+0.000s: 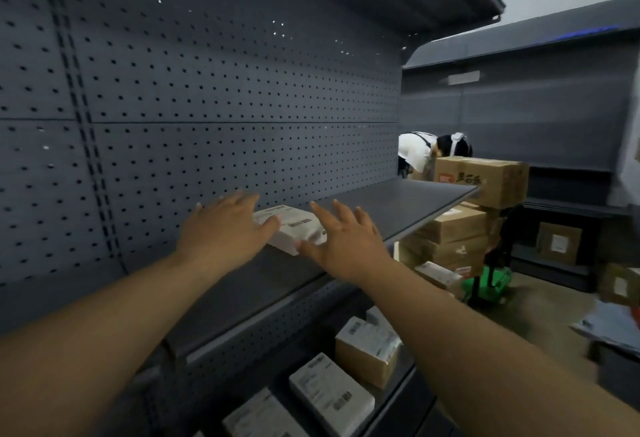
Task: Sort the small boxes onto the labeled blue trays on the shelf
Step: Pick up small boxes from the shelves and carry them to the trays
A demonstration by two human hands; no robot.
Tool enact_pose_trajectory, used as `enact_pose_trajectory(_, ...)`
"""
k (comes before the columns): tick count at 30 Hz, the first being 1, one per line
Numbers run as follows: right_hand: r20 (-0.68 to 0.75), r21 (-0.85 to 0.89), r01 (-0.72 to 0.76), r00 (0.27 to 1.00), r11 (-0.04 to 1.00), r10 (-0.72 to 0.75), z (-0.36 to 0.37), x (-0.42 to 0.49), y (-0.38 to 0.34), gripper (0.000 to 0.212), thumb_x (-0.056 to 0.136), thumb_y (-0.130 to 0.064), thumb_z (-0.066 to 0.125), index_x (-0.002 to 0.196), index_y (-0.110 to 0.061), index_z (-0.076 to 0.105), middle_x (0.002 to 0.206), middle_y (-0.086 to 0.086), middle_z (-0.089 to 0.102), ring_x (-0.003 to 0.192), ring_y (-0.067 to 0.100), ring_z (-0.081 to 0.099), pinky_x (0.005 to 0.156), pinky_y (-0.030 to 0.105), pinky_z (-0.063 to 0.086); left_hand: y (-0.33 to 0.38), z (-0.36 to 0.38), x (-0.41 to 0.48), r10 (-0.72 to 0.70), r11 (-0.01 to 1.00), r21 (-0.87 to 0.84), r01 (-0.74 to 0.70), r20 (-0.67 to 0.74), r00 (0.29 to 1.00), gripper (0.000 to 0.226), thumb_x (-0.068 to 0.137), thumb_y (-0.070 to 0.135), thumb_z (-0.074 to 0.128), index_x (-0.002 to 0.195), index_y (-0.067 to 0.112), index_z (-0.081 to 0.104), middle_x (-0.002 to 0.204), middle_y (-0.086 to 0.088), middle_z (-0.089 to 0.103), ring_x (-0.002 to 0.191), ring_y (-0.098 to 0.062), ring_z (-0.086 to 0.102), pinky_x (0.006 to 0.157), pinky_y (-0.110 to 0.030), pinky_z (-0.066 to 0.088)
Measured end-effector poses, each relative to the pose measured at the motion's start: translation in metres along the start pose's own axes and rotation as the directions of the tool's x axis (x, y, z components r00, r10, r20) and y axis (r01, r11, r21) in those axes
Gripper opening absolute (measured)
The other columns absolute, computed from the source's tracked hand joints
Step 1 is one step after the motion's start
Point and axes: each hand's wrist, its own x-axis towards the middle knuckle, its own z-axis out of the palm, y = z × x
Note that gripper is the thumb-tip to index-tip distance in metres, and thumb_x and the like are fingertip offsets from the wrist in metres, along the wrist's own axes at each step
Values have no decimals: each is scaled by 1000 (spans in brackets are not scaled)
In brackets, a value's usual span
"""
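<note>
A white box [297,230] with barcode labels lies flat on the dark grey shelf [398,204], near its front edge. My left hand [225,228] hovers over the box's left end with fingers spread, thumb touching its top. My right hand [343,241] is spread just right of the box, its thumb at the box's front corner. Neither hand grips it. On the shelf below lie more small boxes: white ones [330,393] [263,417] and a brown one with a white label [367,346]. No blue trays are in view.
A perforated grey back panel [207,90] rises behind the shelf. Past the shelf's right end, a person in a white top [415,151] bends over stacked cardboard cartons [481,180]. A green basket [488,286] sits on the floor. More shelving stands at the right.
</note>
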Motion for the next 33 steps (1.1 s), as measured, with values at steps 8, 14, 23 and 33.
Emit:
enact_pose_trajectory(8,304,45,177,935,983,-182,29,87,18,88,74,-84,34,148,-43,10,160,-3,6,143,40,2,113,57,14,0,15,23,-277,959,48,280,-62,959,71,90,64,25,148,23,24,156,-1,25,139,-20,32,112,-41,29)
enact_pose_trajectory(14,290,41,334,898,942,-332,30,102,28,84,77,-80,36,148,-38,20,156,0,19,136,37,20,106,44,31,19,24,13,-462,882,39,469,-118,879,69,90,64,29,147,25,28,155,0,27,139,-20,31,114,-39,26)
enact_pose_trajectory(23,168,144,367,906,919,-388,28,88,34,72,81,-71,41,144,-37,31,151,-1,29,127,36,28,101,41,33,45,25,-23,-544,819,114,563,-158,824,67,91,62,31,146,25,29,155,-1,27,141,-20,28,116,-43,23)
enact_pose_trajectory(33,-27,210,383,922,900,-386,1,27,47,67,83,-69,41,143,-39,33,150,-3,29,126,36,28,103,41,27,68,10,-77,-491,841,163,516,-173,854,66,92,59,30,147,23,29,156,-4,26,143,-20,23,118,-43,10)
